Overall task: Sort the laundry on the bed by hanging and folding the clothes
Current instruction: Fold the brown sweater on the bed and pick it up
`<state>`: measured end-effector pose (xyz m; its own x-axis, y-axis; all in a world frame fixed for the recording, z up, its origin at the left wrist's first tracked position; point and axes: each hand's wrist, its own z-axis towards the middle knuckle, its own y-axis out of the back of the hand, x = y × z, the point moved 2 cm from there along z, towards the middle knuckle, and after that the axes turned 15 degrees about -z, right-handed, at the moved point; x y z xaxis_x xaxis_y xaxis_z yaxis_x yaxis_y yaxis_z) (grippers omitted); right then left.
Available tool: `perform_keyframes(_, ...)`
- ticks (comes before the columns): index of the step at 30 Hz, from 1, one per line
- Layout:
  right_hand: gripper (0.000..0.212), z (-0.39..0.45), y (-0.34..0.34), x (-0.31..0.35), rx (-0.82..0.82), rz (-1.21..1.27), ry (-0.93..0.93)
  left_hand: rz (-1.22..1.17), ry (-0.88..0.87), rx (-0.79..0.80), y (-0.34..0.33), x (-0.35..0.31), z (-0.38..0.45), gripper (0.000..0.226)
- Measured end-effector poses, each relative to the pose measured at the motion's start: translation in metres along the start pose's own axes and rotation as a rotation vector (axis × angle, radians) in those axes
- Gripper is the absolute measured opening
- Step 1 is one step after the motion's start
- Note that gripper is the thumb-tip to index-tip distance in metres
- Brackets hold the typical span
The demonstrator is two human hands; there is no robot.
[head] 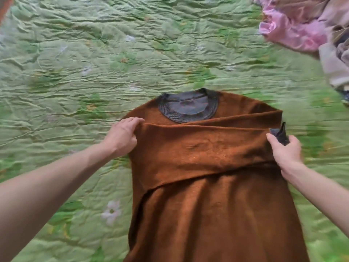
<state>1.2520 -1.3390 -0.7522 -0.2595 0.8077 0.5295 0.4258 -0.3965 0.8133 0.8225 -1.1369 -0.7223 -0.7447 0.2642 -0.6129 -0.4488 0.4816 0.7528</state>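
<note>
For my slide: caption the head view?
Both hands fold a sleeve across a brown sweater on a green bedspread.

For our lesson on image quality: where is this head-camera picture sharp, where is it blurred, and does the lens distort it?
Head view: the brown sweater and both hands are fairly sharp; the green bedspread smears at the right edge, as does the pink garment; wide-angle lens splays the forearms outward; soft, even light, no glare.

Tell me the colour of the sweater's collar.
Dark grey, ribbed collar; head view shows it best.
</note>
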Motion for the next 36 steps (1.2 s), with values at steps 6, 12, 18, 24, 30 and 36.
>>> perform_keyframes(6,0.024,0.018,0.011,0.003,-0.096,-0.2,0.12,0.131,0.007,0.128,0.003,-0.006,0.018,0.025)
perform_keyframes(12,0.007,0.029,0.023,-0.003,-0.015,0.0,0.367,0.263,-0.054,0.103,0.042,0.025,0.018,0.034)
perform_keyframes(18,0.022,0.04,0.006,0.004,0.096,-0.082,0.404,0.257,0.006,0.027,0.042,0.055,0.01,0.031)
perform_keyframes(24,0.03,0.044,0.008,0.027,0.041,-0.235,0.503,0.433,-0.085,-0.043,0.041,0.072,0.013,0.039)
perform_keyframes(30,0.031,0.039,-0.004,0.033,0.057,-0.465,0.517,0.425,0.058,-0.087,0.021,0.07,0.007,0.021)
perform_keyframes(36,0.03,0.036,-0.008,0.027,-0.075,-0.502,0.516,0.171,0.041,-0.225,0.014,0.054,0.011,0.037)
